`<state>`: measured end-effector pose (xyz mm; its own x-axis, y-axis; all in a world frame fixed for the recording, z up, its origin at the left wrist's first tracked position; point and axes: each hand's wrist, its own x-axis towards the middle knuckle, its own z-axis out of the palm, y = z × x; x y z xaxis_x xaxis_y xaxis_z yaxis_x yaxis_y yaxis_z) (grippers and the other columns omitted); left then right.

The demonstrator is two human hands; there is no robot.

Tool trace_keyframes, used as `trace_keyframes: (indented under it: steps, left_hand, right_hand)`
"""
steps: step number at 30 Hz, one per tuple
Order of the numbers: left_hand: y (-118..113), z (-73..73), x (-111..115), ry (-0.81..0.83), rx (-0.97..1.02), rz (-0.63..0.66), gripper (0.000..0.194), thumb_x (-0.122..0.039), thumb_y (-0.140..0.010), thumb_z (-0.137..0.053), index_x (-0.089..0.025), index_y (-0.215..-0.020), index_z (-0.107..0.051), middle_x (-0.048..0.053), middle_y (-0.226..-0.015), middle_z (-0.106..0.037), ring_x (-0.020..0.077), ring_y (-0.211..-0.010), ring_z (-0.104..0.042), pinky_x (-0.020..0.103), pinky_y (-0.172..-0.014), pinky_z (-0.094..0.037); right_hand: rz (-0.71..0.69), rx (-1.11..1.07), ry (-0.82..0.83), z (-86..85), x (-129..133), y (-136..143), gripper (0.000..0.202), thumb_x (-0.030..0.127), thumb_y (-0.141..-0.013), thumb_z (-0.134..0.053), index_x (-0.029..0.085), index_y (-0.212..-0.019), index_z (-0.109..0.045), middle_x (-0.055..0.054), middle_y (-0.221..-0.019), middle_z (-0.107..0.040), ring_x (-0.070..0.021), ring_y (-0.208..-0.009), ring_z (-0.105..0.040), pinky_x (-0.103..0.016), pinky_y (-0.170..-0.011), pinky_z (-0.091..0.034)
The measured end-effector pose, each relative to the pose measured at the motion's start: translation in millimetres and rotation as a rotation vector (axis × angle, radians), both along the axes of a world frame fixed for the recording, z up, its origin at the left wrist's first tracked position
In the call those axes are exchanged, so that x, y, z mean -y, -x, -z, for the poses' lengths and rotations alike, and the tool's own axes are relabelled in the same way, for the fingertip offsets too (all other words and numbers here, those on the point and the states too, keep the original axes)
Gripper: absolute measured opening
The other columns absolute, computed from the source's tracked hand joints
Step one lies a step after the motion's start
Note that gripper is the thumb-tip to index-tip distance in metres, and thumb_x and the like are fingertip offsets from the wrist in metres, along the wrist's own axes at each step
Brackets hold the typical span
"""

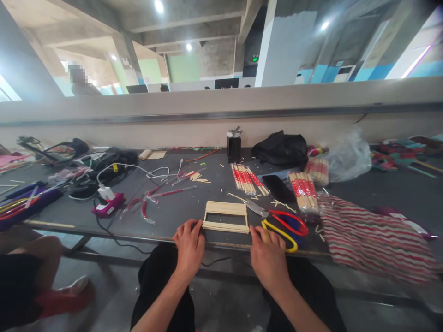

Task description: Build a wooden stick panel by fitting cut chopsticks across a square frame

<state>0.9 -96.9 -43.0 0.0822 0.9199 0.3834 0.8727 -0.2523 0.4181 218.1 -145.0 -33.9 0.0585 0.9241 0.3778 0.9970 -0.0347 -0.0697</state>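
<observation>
1. A large room with a bare concrete ceiling and lit lamps lies beyond a low pale wall [173, 104], and a person [84, 85] shows at the far left
2. Against this wall runs a long dark table [187, 205], scattered with small pale offcuts
3. The stick frame [226, 208], a rectangle of pale sticks with an open middle, lies at the table's near edge, between the two hands
4. The left hand [189, 244] touches the frame's near left corner with bent fingers; I cannot tell whether it pinches or only presses
5. The right hand [269, 251] meets the near right corner, fingers bent too, its grip equally unclear
6. Just right of the frame lie scissors [266, 214], one handle red and one yellow, beside the right hand
7. Farther back are red-banded stick packs [243, 179], a dark phone [277, 188], a black bag [282, 148] and a black container [234, 148]
8. On the right, a striped cloth [375, 237] hangs over the near edge, with a clear plastic bag [350, 157] behind it
9. Left of the frame sit loose sticks [198, 176], a white cable [138, 167] and a purple block [110, 207] holding a white plug [105, 192]
</observation>
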Motion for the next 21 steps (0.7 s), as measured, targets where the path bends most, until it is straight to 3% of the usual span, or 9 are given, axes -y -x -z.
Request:
trace_keyframes:
  steps: [21]
  left_hand:
    - [-1.3, -1.4, 0.4, 0.001, -0.006, -0.008, 0.04, -0.017, -0.087, -0.04, -0.024, -0.119, -0.061, 0.007, -0.121, -0.057, 0.0255, -0.109, -0.044, 0.042, -0.091, -0.035]
  right_hand:
    - [0.001, 0.014, 0.006, -3.1, 0.0, 1.6, 0.037, 0.012, -0.082, -0.052, 0.015, -0.118, -0.062, -0.011, -0.113, -0.065, -0.0247, -0.102, -0.054, -0.038, -0.091, -0.034]
